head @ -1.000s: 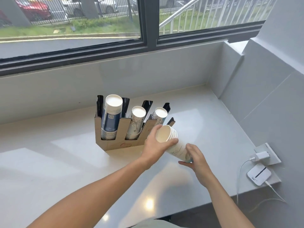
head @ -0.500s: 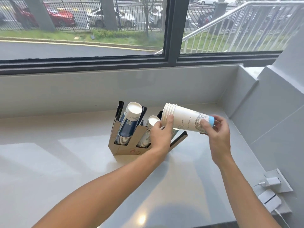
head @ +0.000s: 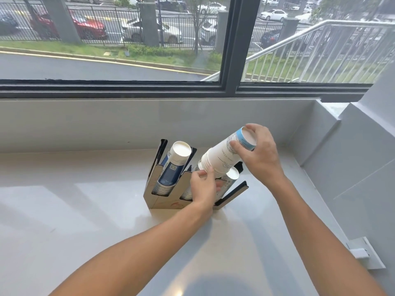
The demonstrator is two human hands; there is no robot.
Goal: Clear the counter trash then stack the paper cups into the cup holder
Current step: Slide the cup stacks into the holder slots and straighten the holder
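The cup holder point(head: 168, 201) stood on the white counter point(head: 74, 210), and everything else lay in relation to it. Above its middle slot the person held a nested stack of white paper cups point(head: 222, 159), tilted, with the rims pointing down toward the holder and the blue-banded base raised up and away from it. The right hand point(head: 259, 154) was closed around the base end of that stack, fingers curled over the bottom and thumb pressed on the side. The left hand point(head: 203, 185), in front of the holder's middle, pinched the rim end of the stack between thumb and fingertips. In the holder's left slot leaned a blue-and-white cup stack point(head: 173, 167). Another stack point(head: 229, 178) sat in a slot to the right, partly hidden behind the left hand. Well to the right of the holder, a wall socket point(head: 367, 255) was fixed at the counter's edge.
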